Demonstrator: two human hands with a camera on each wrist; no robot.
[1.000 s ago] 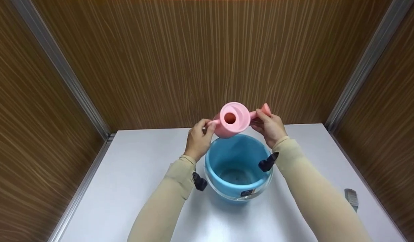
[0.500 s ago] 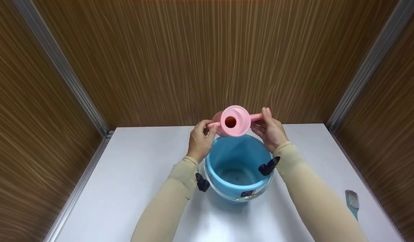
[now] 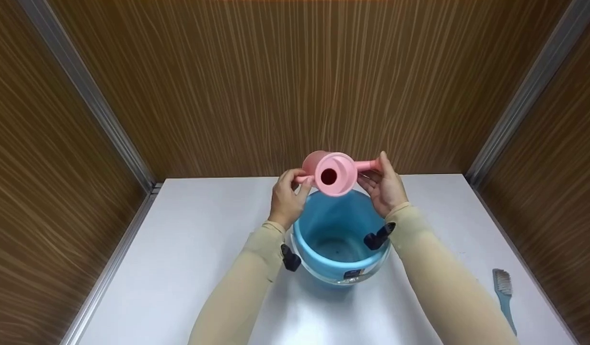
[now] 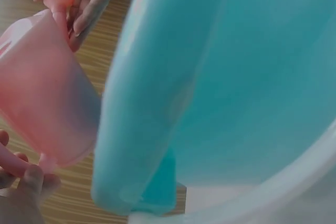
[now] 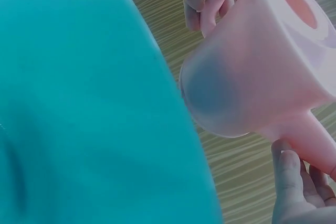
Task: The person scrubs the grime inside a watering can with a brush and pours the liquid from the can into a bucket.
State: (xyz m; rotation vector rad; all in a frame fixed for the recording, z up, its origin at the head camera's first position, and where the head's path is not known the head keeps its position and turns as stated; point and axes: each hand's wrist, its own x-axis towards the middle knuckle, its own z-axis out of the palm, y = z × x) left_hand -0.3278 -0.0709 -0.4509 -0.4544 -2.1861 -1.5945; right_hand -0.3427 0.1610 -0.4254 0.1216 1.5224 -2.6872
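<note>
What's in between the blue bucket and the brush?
In the head view, the right sleeve lies between the blue bucket and the brush, plus some white table.

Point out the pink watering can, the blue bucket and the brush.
Pink watering can [image 5: 247, 72], right wrist view: side of its body.
Blue bucket [image 3: 342, 211], head view: inner far wall.
Brush [image 3: 505, 300], head view: handle, just below the bristles.
</note>
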